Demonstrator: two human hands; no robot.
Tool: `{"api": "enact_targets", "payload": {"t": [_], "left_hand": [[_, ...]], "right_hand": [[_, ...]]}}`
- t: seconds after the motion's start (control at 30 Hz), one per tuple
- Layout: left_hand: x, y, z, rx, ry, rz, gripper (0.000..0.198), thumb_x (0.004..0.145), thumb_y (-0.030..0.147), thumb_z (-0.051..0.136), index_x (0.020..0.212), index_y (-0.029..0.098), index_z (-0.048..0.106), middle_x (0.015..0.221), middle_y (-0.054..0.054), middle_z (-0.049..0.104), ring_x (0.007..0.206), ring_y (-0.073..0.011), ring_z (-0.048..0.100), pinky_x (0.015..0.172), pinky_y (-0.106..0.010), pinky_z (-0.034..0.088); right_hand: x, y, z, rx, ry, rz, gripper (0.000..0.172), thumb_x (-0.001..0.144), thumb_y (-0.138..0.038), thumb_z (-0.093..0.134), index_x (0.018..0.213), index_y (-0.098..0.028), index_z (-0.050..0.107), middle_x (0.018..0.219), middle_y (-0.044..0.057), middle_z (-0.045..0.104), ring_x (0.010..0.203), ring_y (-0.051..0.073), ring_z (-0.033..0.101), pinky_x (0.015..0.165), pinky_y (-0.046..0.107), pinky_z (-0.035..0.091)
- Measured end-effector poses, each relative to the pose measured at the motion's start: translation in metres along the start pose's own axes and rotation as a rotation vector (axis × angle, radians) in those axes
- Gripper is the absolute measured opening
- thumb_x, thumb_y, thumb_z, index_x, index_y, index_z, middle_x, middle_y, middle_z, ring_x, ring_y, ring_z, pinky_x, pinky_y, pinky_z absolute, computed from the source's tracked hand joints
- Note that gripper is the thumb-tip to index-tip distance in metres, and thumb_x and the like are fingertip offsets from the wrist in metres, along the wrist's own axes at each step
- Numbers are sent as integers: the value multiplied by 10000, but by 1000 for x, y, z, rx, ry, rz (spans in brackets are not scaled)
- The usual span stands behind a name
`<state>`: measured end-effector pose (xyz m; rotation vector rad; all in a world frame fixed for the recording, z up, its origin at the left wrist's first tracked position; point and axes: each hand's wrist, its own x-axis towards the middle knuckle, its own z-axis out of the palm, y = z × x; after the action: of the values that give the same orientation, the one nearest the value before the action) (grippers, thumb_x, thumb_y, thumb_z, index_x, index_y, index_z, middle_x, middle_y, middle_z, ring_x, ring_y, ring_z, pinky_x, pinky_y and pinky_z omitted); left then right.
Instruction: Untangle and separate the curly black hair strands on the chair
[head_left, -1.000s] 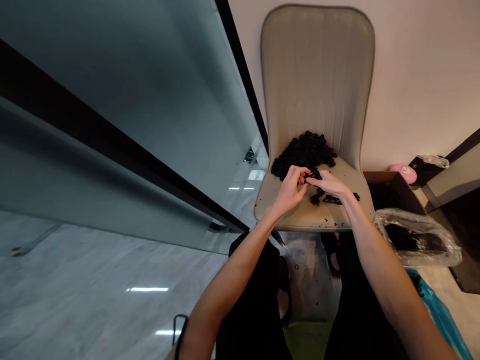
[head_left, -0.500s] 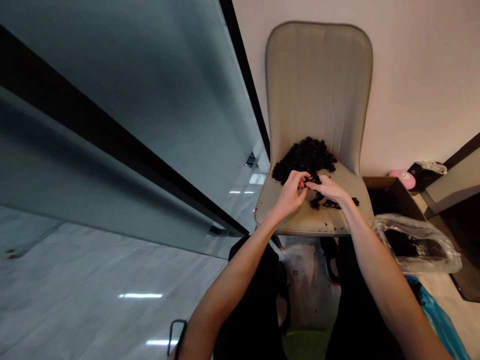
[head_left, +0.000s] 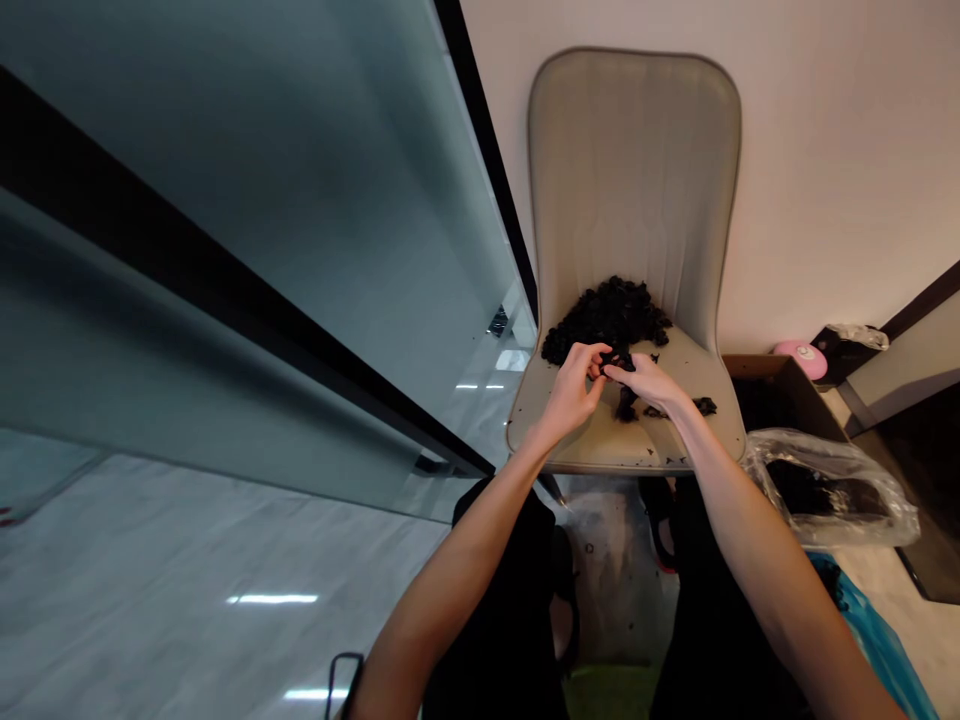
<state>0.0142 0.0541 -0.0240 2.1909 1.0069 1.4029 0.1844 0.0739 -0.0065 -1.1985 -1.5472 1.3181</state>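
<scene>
A heap of black crinkled pieces point(head_left: 606, 315), perhaps dried fungus, lies on the seat of a beige padded chair point(head_left: 634, 180) against the chair's back. Just in front of it, my left hand point(head_left: 571, 390) and my right hand point(head_left: 646, 382) meet, fingertips pinching a small black clump point(head_left: 616, 360) between them. Below my right hand, loose black bits point(head_left: 675, 408) are strewn across the seat. Part of the clump is hidden by my fingers.
To the right of the chair stand a cardboard box point(head_left: 780, 400) holding dark material and a clear plastic bag point(head_left: 829, 490) with more of it. A blue bag point(head_left: 870, 640) lies lower right. A dark-framed glass panel point(head_left: 225, 250) runs along the left above a marble floor point(head_left: 187, 590).
Both hands stay together on the clump, with fingers shifting slightly. The whole view has drifted a little, and the chair sits slightly lower in the picture.
</scene>
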Motion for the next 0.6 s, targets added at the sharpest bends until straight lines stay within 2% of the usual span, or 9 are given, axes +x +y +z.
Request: {"api": "enact_targets", "payload": {"t": [0.3, 0.6], "left_hand": [[1, 5, -2, 25, -25, -6, 419, 859, 63, 577, 1241, 234, 564, 1035, -40, 517, 864, -148, 546, 807, -301, 504], [0, -2, -3, -74, -37, -57, 421, 874, 105, 593, 1276, 225, 558, 1054, -41, 516, 857, -140, 551, 807, -295, 506]], "right_hand": [[-1, -1, -3, -12, -38, -30, 255, 768, -348, 682, 905, -133, 672, 851, 14, 644, 795, 149, 531, 783, 286, 405], [-2, -3, 0, -36, -14, 6, 214, 784, -328, 699, 873, -136, 661, 782, 0, 625, 761, 147, 519, 748, 289, 411]]}}
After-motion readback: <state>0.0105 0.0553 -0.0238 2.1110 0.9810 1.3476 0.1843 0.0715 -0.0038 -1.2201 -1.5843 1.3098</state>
